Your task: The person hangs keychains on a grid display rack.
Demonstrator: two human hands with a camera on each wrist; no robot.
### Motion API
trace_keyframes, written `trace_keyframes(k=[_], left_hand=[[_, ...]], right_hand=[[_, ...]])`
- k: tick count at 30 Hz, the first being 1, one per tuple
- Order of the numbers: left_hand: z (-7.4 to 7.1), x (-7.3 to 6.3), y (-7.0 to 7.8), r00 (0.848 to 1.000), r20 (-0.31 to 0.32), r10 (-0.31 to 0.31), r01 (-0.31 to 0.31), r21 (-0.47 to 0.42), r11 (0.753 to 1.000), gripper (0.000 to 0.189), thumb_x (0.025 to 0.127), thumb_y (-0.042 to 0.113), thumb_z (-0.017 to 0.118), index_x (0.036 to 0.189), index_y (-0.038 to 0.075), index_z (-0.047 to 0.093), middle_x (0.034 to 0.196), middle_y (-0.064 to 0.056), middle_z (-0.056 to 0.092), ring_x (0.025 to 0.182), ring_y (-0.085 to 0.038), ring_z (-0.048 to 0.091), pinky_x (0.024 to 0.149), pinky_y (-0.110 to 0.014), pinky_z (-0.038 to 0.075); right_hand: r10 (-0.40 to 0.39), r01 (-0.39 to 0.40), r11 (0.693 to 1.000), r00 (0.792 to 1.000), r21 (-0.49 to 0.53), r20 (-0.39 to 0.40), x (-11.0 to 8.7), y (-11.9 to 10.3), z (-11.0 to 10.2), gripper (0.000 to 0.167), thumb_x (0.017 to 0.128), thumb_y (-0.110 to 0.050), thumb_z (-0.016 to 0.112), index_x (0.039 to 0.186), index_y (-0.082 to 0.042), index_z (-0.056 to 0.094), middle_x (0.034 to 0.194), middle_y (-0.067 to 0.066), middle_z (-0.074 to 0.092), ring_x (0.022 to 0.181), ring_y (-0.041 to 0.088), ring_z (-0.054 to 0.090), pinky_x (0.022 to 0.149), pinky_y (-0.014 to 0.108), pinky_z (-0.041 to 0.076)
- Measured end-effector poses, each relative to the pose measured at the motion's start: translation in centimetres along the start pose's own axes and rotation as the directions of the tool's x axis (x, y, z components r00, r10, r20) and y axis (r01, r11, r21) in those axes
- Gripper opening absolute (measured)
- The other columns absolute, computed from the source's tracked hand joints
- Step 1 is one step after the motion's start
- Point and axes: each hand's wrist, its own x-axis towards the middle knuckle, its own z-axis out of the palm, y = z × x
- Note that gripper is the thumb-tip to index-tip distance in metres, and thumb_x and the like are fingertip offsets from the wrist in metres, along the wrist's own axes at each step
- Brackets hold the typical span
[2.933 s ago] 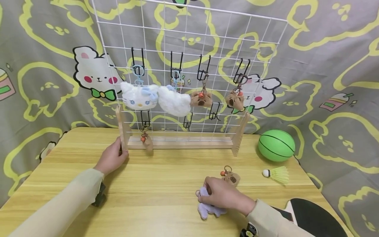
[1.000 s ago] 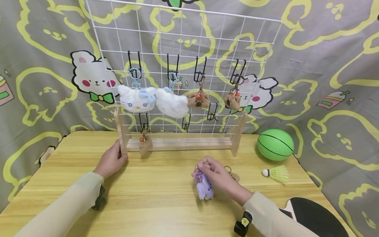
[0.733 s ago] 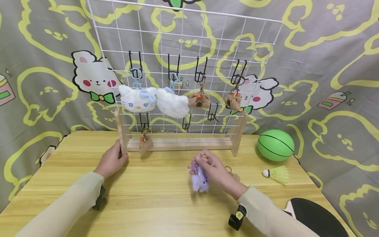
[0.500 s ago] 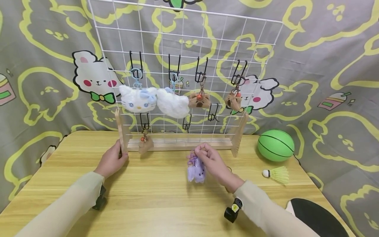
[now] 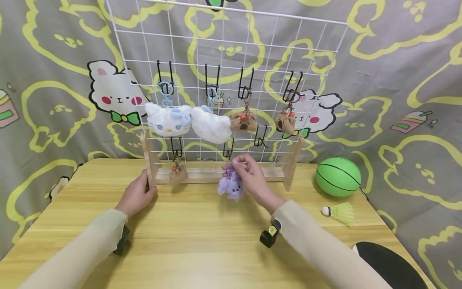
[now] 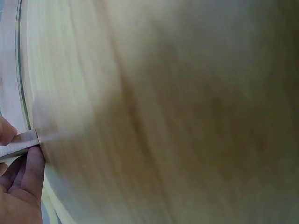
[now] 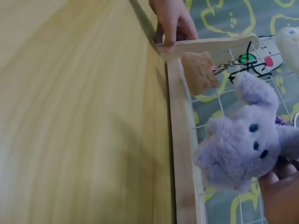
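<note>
My left hand (image 5: 138,193) grips the left wooden side leg (image 5: 146,156) of a white wire grid rack; in the left wrist view its fingers (image 6: 33,172) lie against the wood's end (image 6: 21,142). With my right hand (image 5: 255,180) I pinch the top of a purple plush keychain (image 5: 232,188), which hangs in the air before the rack's base bar (image 5: 202,176). Just above that hand is a black lower hook (image 5: 228,148) with nothing on it. The right wrist view shows the purple plush (image 7: 243,144) close up, dark-eyed, partly covering the grid.
Upper hooks carry a white cat plush (image 5: 167,120), another white plush (image 5: 211,126) and brown plush keychains (image 5: 244,121). A brown plush (image 5: 178,176) hangs lower left. At right lie a green ball (image 5: 338,176), a shuttlecock (image 5: 339,212) and a black paddle (image 5: 388,265).
My right hand has lifted the purple plush keychain off the table and carried it forward and left to the rack. The brown plush on the table is now behind my right arm. My left hand stays put.
</note>
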Motion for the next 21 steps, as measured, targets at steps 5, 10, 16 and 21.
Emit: trace_keyframes(k=[5,10,16,21], left_hand=[[-0.1,0.2,0.2,1.000,0.006,0.001,-0.001,0.004,1.000,0.054,0.100,0.006,0.054,0.149,-0.011,0.037,0.129,-0.037,0.064,0.117,-0.051,0.066,0.093,-0.062,0.058],[-0.1,0.4,0.3,1.000,0.002,0.010,-0.010,0.012,1.000,0.055,0.100,0.006,0.055,0.149,-0.011,0.037,0.125,-0.036,0.065,0.113,-0.049,0.067,0.092,-0.062,0.058],[-0.1,0.3,0.3,1.000,0.000,0.007,-0.007,0.011,1.000,0.056,0.100,0.006,0.054,0.149,-0.012,0.037,0.126,-0.038,0.064,0.113,-0.050,0.067,0.092,-0.062,0.058],[-0.1,0.0,0.2,1.000,-0.003,0.003,-0.003,0.013,1.000,0.052,0.100,0.007,0.055,0.146,-0.013,0.039,0.123,-0.037,0.065,0.111,-0.049,0.068,0.089,-0.061,0.058]], right_hand=[[0.012,-0.017,0.998,0.997,-0.066,-0.073,0.8,0.0,0.5,0.014,0.111,-0.012,0.046,0.116,-0.002,0.054,0.127,0.027,0.073,0.113,0.033,0.075,0.097,0.030,0.061],[0.009,-0.020,0.996,0.993,-0.090,-0.117,1.2,0.5,0.6,0.014,0.111,-0.010,0.046,0.116,0.000,0.054,0.127,0.028,0.072,0.111,0.035,0.076,0.099,0.034,0.061],[0.032,-0.047,0.992,0.991,-0.115,-0.130,1.5,1.0,0.6,0.014,0.110,-0.010,0.047,0.116,0.001,0.055,0.128,0.027,0.072,0.113,0.035,0.075,0.096,0.030,0.061],[0.043,-0.057,0.992,0.991,-0.113,-0.125,1.7,1.4,0.5,0.017,0.110,-0.010,0.047,0.118,0.003,0.056,0.131,0.027,0.070,0.115,0.033,0.074,0.089,0.028,0.063]])
